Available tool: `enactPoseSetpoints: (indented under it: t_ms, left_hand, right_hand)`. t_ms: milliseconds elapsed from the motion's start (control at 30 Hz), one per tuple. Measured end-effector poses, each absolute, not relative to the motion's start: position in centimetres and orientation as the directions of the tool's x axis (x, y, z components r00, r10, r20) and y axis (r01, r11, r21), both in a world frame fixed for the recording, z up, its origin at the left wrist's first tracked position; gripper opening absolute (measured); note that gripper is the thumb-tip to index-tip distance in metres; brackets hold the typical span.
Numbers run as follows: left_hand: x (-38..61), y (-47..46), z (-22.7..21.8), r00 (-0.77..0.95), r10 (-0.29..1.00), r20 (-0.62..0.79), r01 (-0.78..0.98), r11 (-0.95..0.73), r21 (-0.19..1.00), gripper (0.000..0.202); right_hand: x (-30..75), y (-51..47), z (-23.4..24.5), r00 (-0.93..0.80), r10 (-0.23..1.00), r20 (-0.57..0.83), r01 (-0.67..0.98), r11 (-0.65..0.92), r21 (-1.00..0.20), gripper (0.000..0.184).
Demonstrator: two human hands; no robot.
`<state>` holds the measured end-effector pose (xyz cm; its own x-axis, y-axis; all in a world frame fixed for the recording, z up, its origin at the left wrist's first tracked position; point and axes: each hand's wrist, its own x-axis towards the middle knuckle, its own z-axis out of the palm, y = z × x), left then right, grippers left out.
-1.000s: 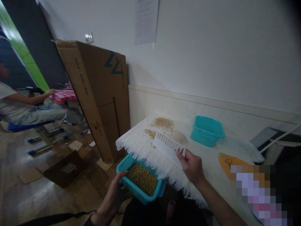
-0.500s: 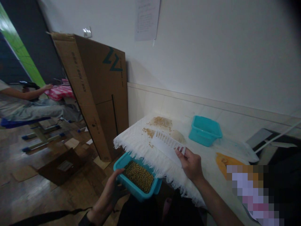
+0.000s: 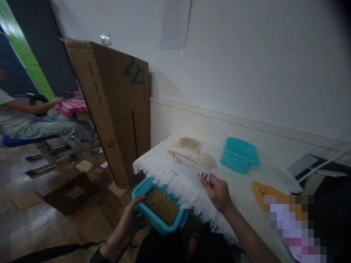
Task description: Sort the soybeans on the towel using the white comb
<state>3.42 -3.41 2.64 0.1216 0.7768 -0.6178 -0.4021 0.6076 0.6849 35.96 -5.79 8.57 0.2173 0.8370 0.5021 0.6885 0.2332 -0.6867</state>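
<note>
Teal tub (image 3: pixel 161 225) with beans (image 3: pixel 161 206), scoop (image 3: pixel 189 171) on the move

OK, left to right: left hand (image 3: pixel 129 218) grips the tub's side, thumb on the rim, just below the fringed cloth (image 3: pixel 153 159). Tan beans (image 3: pixel 189 143) lie loose up there. Scoop just shifted slightly left and toward the near edge, so more of the loose stuff shows behind it, and it looks closer to the tub. Right hand (image 3: pixel 219 190) pinches its end; can't tell if it touches the cloth. Second tub (image 3: pixel 238 165) sits further right.
</note>
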Motion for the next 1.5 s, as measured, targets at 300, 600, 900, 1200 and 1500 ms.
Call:
enactPoseSetpoints:
  t_ms: [300, 600, 900, 1200, 1500]
  left_hand:
    - [2.7, -2.8, 3.1, 0.109, 0.773, -0.625, -0.378, 0.614, 0.693, 0.028]
    - [2.6, -2.5, 1.8, 0.152, 0.766, -0.624, -0.370, 0.630, 0.683, 0.029]
    - [2.4, -2.2, 0.7, 0.182, 0.754, -0.631, -0.377, 0.646, 0.663, 0.035]
    - [2.2, -1.9, 0.4, 0.229, 0.731, -0.643, -0.377, 0.676, 0.634, 0.034]
    - [2.6, -2.2, 0.8, 0.170, 0.749, -0.641, -0.378, 0.650, 0.659, 0.028]
  right_hand:
    - [34.9, -7.1, 9.3, 0.062, 0.890, 0.451, 0.629, 0.317, -0.710, 0.039]
    - [38.4, -6.3, 10.1, 0.397, 0.747, 0.533, 0.729, 0.095, -0.678, 0.041]
    - [38.8, -5.5, 9.7, 0.403, 0.742, 0.536, 0.789, 0.014, -0.614, 0.045]
    - [38.7, -4.9, 9.4, 0.383, 0.764, 0.519, 0.783, 0.030, -0.621, 0.045]
    - [38.3, -4.3, 9.1, 0.353, 0.809, 0.471, 0.721, 0.086, -0.687, 0.041]
